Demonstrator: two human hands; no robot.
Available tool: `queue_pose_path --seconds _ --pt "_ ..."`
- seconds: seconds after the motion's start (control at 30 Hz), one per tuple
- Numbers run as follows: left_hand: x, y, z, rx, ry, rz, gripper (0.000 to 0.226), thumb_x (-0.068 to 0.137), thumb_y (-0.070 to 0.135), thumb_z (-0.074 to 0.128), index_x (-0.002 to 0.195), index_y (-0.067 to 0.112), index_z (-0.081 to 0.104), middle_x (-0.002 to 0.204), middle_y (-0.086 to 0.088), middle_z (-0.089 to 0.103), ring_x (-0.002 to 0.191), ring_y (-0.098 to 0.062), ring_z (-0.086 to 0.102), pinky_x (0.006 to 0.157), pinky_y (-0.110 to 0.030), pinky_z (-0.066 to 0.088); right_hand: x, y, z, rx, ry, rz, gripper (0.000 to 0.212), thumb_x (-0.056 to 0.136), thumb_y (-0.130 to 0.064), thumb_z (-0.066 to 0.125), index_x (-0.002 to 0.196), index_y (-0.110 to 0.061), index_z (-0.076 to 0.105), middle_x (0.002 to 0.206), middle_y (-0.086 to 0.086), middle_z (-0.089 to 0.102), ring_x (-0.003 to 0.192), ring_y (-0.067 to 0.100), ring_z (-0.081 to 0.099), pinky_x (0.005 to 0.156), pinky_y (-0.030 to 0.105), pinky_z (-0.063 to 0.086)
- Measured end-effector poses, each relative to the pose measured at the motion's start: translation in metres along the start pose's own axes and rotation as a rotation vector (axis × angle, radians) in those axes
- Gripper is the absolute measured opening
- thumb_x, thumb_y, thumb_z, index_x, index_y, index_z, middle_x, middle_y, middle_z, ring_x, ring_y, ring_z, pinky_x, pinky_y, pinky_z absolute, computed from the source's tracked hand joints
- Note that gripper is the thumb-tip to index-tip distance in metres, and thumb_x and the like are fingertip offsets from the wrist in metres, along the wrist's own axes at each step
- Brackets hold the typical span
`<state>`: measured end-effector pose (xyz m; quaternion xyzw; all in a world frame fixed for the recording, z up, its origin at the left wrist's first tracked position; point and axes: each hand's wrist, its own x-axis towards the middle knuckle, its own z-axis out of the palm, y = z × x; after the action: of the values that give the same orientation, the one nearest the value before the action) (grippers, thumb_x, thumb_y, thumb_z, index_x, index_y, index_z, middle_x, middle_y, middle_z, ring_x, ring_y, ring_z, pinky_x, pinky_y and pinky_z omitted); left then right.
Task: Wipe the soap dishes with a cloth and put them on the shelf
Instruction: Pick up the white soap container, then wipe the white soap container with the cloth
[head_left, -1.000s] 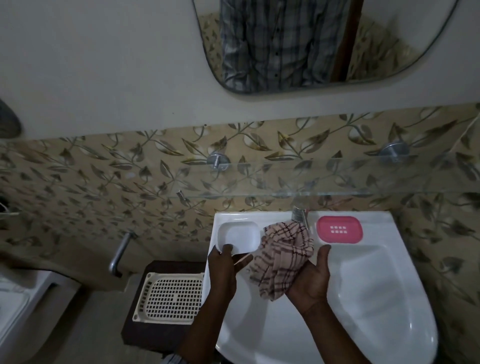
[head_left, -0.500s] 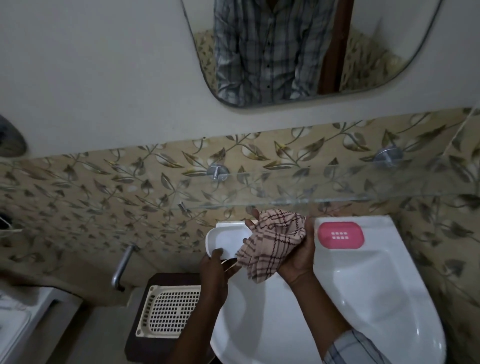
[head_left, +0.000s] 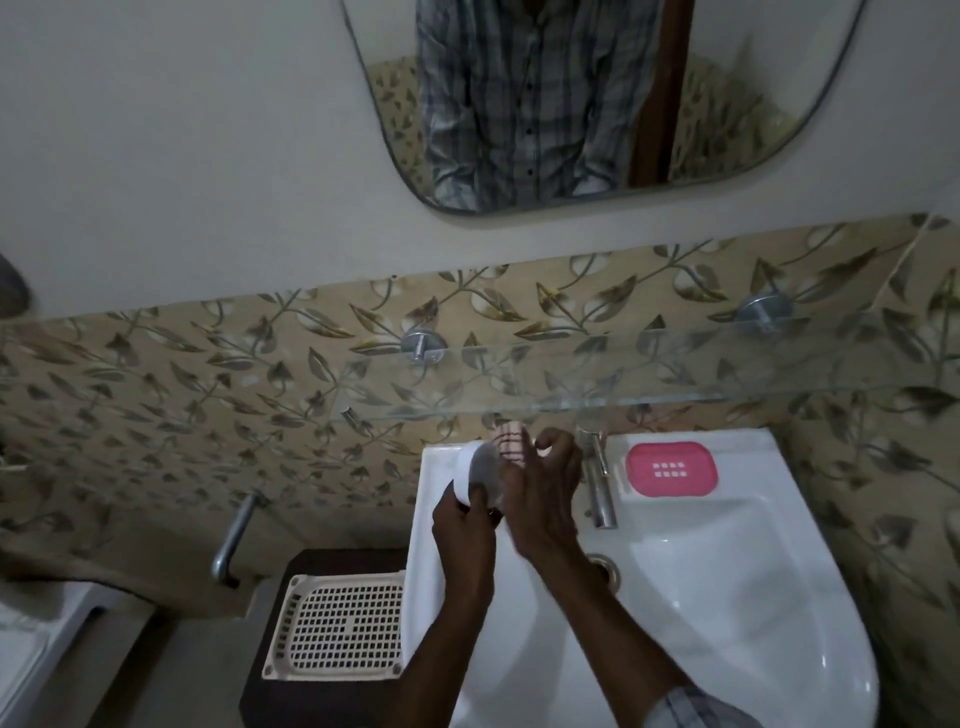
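White soap dish (head_left: 480, 470), tipped up on edge, sits gripped in the left hand (head_left: 462, 530) over the sink's (head_left: 727, 623) back left corner. Right hand (head_left: 543, 499) presses a checked cloth (head_left: 511, 441) against it, fingers curled round the fabric. Pink soap dish (head_left: 671, 468) lies flat beside the tap (head_left: 600, 483), under the glass shelf (head_left: 649, 400).
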<state>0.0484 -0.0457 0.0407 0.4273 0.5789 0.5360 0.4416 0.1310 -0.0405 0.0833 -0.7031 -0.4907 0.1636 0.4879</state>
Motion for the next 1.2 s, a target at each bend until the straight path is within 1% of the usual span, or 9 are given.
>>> queue_pose_path --seconds 0.1,0.2,0.37,0.47,0.6,0.7,0.87,1.0,1.2 --pt "0.001 -0.003 0.006 0.046 0.066 -0.008 0.030 0.097 0.019 0.056 0.074 0.000 0.058 0.062 -0.005 0.057 0.059 -0.016 0.051 0.056 -0.039 0.045 -0.014 0.001 0.006 -0.109 -0.049 -0.007 0.057 0.085 -0.034 0.034 0.138 -0.020 0.048 0.101 0.006 0.056 0.096 0.027 0.048 0.092 0.045 0.042" --pt "0.005 -0.003 0.003 0.037 0.210 -0.030 0.023 0.096 0.018 0.054 0.079 0.008 0.066 0.074 -0.009 0.071 0.070 -0.025 0.070 0.066 -0.044 0.061 -0.013 0.005 -0.010 -0.098 0.069 0.081 0.054 0.086 -0.033 0.035 0.121 -0.005 0.064 0.103 0.017 0.060 0.099 0.036 0.052 0.091 0.051 0.044" --pt "0.020 -0.003 -0.013 -0.088 0.325 -0.035 0.023 0.099 0.011 0.055 0.113 -0.001 0.068 0.103 -0.014 0.073 0.099 -0.025 0.072 0.078 -0.032 0.061 -0.006 0.029 -0.050 -0.070 -0.005 0.149 0.047 0.095 -0.032 0.036 0.116 -0.001 0.064 0.118 0.023 0.062 0.111 0.038 0.057 0.093 0.045 0.048" --pt "0.020 0.000 -0.016 -0.072 0.327 0.003 0.024 0.098 0.016 0.056 0.115 0.004 0.069 0.102 -0.005 0.073 0.100 -0.020 0.072 0.079 -0.032 0.061 -0.006 0.040 -0.055 0.158 -0.030 0.216 0.029 0.100 -0.014 0.045 0.122 -0.002 0.060 0.121 0.018 0.065 0.112 0.032 0.060 0.097 0.044 0.048" --pt "0.014 0.006 -0.007 0.007 0.308 0.008 0.019 0.098 0.018 0.057 0.104 0.008 0.072 0.094 -0.008 0.074 0.092 -0.023 0.073 0.083 -0.045 0.062 -0.008 0.030 -0.046 0.357 -0.035 0.335 0.042 0.098 -0.029 0.042 0.127 -0.003 0.057 0.125 0.014 0.064 0.110 0.025 0.060 0.096 0.037 0.049" --pt "-0.006 0.013 0.007 0.156 0.093 0.134 0.012 0.091 0.028 0.063 0.083 0.023 0.070 0.078 -0.004 0.074 0.077 -0.020 0.072 0.069 -0.047 0.060 -0.015 -0.001 -0.024 0.391 -0.053 0.248 0.030 0.101 -0.029 0.047 0.124 -0.012 0.055 0.113 0.005 0.064 0.108 0.020 0.061 0.088 0.026 0.044" --pt "0.005 0.028 -0.016 -0.369 -0.601 -0.033 0.048 0.094 0.024 0.065 0.138 0.010 0.058 0.133 -0.018 0.065 0.123 -0.032 0.063 0.098 -0.046 0.054 -0.016 0.001 -0.031 0.444 -0.284 0.061 0.039 0.084 -0.057 0.048 0.122 -0.056 0.039 0.118 -0.016 0.067 0.111 0.005 0.062 0.093 0.034 0.050" --pt "0.029 0.044 -0.026 -0.798 -0.668 -0.511 0.093 0.088 0.064 0.055 0.148 -0.005 0.039 0.150 -0.029 0.045 0.143 -0.038 0.041 0.122 -0.048 0.027 -0.010 0.022 -0.036 0.071 -0.547 -0.362 0.046 0.089 -0.036 0.042 0.135 -0.036 0.050 0.137 -0.009 0.053 0.128 0.008 0.045 0.109 0.037 0.038" --pt "0.046 0.041 -0.023 -0.812 -0.788 -0.687 0.073 0.085 0.048 0.067 0.135 -0.005 0.057 0.128 -0.024 0.065 0.120 -0.036 0.062 0.113 -0.045 0.039 -0.006 0.027 -0.030 -0.145 -0.434 -0.735 0.048 0.078 -0.026 0.062 0.126 -0.018 0.061 0.128 0.005 0.058 0.118 0.024 0.054 0.093 0.041 0.045"
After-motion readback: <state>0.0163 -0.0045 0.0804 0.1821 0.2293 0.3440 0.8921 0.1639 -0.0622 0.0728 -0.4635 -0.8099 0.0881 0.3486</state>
